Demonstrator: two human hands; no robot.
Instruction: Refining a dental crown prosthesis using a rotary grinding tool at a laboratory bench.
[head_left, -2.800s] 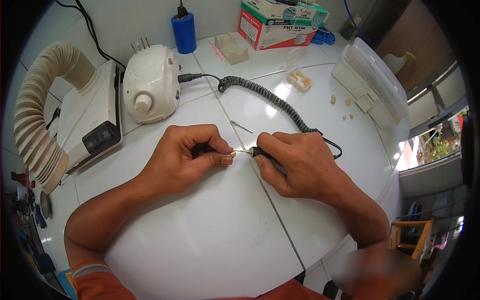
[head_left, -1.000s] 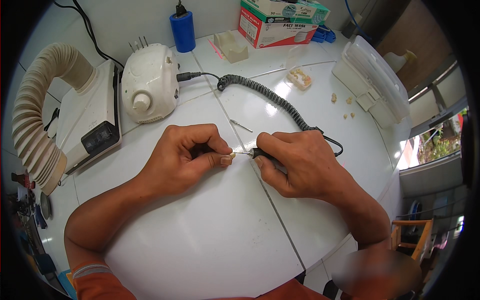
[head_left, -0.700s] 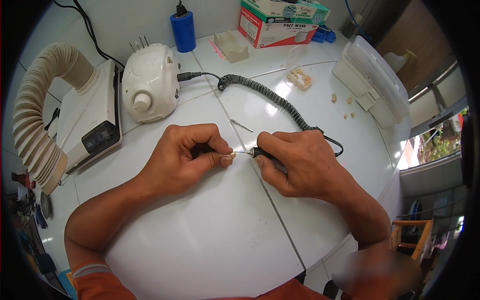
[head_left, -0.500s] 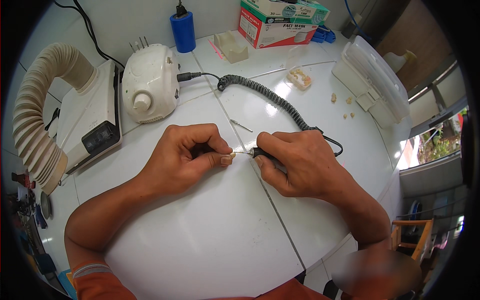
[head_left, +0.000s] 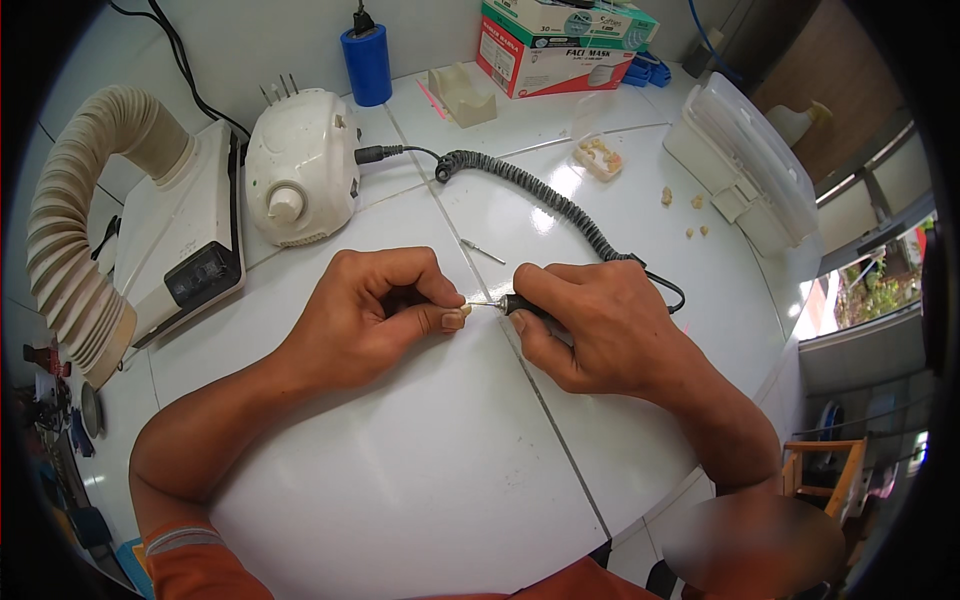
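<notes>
Between thumb and fingertips my left hand (head_left: 385, 310) pinches a small cream-coloured dental tooth piece (head_left: 465, 310), mostly covered by the fingers. My right hand (head_left: 600, 325) is closed round a black rotary handpiece (head_left: 522, 306). Its thin metal bur (head_left: 486, 304) points left and meets the tooth piece or lies right against it. From the handpiece a coiled black cord (head_left: 540, 192) runs back to a white control unit (head_left: 298, 170) with a round knob. A loose metal bur (head_left: 483, 251) lies on the white tiled table just beyond my hands.
At the left stands a dust extractor (head_left: 185, 250) with a ribbed hose (head_left: 75, 210). Several small tooth pieces (head_left: 697, 201) and a small clear box (head_left: 598, 157) lie at the right, near a lidded plastic case (head_left: 745, 165). Mask boxes (head_left: 560, 55) and a blue cylinder (head_left: 366, 64) stand behind.
</notes>
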